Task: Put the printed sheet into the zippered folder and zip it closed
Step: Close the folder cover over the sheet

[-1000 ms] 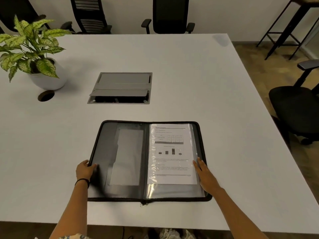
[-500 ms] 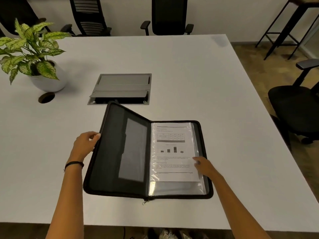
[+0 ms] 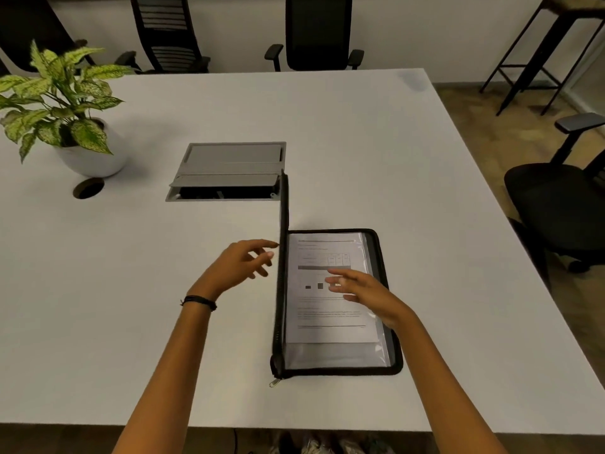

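Left hand (image 3: 235, 267) and right hand (image 3: 366, 291), slack, empty, flank the upright folder cover (image 3: 284, 221).

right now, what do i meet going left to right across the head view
plant → left hand → raised folder cover → sheet → chair; the right hand overlaps the sheet, so it's left out

Office meeting room: large white table (image 3: 327, 132) with cable hatch (image 3: 229, 172), swivel chairs (image 3: 319, 31) around.
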